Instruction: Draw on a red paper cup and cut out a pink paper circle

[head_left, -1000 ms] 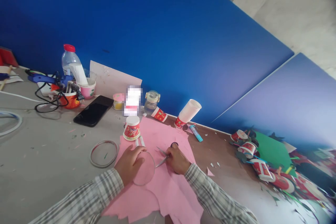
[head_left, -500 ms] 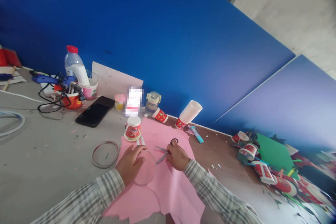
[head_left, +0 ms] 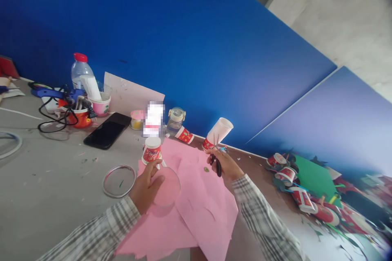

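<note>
My left hand (head_left: 147, 187) is at the left side of the pink paper (head_left: 211, 212), its thumb and fingers closed on the edge of a thin round disc (head_left: 168, 189). The disc looks pale pink with a light rim; I cannot tell whether it is clear or paper. My right hand (head_left: 226, 165) grips black-handled scissors (head_left: 216, 142) above the right side of the paper, blades pointing up. Just beyond my left fingers a red patterned paper cup (head_left: 152, 153) stands upside down. A small greenish round piece (head_left: 206, 169) lies on the paper.
A grey ring (head_left: 119, 181) and a dark phone (head_left: 107, 130) lie on the left. Along the blue partition are a glass jar (head_left: 176, 120), a tipped red cup (head_left: 184, 134) and leaning stacked cups (head_left: 218, 132). Several decorated cups (head_left: 302, 200) lie at right beside green paper (head_left: 318, 179).
My right hand has moved right and up from beside the disc, turning the scissors from pointing left to pointing up. My left hand stays on the disc. The view has shifted slightly.
</note>
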{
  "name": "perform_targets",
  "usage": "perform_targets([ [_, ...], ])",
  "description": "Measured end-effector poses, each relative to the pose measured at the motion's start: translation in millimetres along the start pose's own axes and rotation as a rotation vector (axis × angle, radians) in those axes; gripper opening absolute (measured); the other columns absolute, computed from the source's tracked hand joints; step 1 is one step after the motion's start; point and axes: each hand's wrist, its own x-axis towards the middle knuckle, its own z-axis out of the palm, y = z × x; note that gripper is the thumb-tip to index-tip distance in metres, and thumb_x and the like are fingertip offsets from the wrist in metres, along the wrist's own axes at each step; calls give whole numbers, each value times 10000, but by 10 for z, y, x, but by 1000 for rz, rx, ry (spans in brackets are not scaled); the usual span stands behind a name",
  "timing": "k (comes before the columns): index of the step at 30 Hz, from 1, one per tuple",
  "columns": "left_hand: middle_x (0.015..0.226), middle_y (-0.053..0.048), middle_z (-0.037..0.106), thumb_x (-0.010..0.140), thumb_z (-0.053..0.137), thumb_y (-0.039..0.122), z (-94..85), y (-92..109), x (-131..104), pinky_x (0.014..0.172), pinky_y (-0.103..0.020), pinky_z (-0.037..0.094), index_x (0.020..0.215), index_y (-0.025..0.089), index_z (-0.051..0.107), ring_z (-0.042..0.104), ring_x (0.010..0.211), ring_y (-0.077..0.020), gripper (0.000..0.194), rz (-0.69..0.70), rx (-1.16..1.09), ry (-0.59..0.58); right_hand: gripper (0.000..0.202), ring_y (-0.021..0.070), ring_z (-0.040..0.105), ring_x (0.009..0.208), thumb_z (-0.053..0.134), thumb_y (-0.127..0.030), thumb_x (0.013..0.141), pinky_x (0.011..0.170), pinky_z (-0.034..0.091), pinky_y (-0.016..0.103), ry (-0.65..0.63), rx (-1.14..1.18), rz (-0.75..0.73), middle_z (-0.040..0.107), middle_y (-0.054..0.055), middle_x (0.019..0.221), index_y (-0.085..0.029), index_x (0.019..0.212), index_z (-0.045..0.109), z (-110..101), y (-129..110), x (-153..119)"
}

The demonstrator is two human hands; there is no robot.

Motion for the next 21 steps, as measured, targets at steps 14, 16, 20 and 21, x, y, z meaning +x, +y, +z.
perform_targets([
  [14, 961, -49, 601, 408, 597, 333, -27, -59, 129, 731, -382, 464, 1038, 228, 454, 552, 892, -257, 654, -107, -273, -82, 420, 152, 565, 423, 677, -357, 583, 366, 441, 257, -391, 850, 321, 611, 25, 798, -212, 973, 627, 346, 235, -1077],
  [16, 953, -52, 602, 399, 587, 332, -33, -43, 134, 737, -382, 461, 1037, 218, 451, 545, 909, -260, 662, -103, -272, -78, 483, 117, 519, 434, 677, -197, 526, 390, 428, 235, -477, 931, 299, 604, 34, 842, -201, 1007, 628, 340, 174, -1140],
  [20, 816, -14, 616, 419, 569, 324, -20, -54, 138, 676, -356, 473, 1025, 218, 458, 577, 799, -226, 625, -45, -239, -30, 583, 42, 350, 368, 666, -120, 488, 371, 331, 178, -484, 1075, 195, 567, 3, 785, -241, 1056, 614, 397, 129, -1180],
  [21, 766, -2, 616, 421, 567, 329, -16, -59, 138, 641, -350, 477, 1010, 217, 467, 584, 744, -217, 608, -40, -227, -11, 569, 33, 309, 342, 669, -153, 501, 352, 304, 178, -483, 1097, 160, 560, -5, 776, -261, 1057, 613, 426, 137, -1173],
])
